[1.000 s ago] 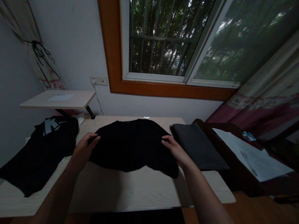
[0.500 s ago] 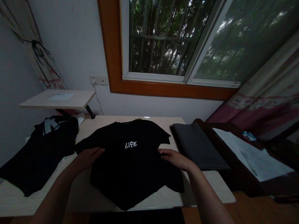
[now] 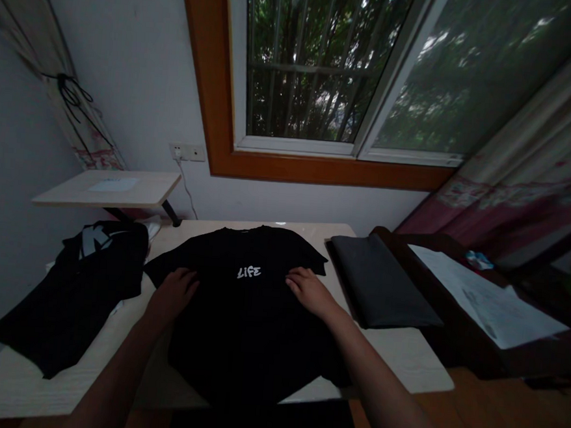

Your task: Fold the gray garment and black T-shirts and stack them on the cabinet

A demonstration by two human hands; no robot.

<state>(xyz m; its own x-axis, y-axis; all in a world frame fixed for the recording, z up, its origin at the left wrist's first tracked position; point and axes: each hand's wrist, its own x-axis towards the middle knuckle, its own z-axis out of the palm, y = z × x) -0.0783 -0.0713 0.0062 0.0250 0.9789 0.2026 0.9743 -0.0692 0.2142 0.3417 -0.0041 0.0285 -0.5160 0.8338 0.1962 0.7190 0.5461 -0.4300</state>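
A black T-shirt (image 3: 238, 328) with white lettering on its chest lies spread on the pale wooden table (image 3: 402, 359), neck toward the window and hem hanging over the near edge. My left hand (image 3: 175, 291) rests on the shirt's left side below the sleeve, its fingers laid on the cloth. On the opposite side, my right hand (image 3: 312, 291) lies with outstretched fingers beside the lettering. Both palms face down, and neither hand visibly grips the fabric.
Another black garment (image 3: 83, 304) with a grey print lies at the table's left, under a small raised shelf (image 3: 116, 189). A dark grey folded item (image 3: 383, 283) is at the right. Beyond it, a paper sheet (image 3: 485, 300) lies on a dark surface.
Both hands have shifted from the shirt's side edges onto its front, the right moving inward and slightly up. The shirt's lower part now lies straighter and reaches further toward me.
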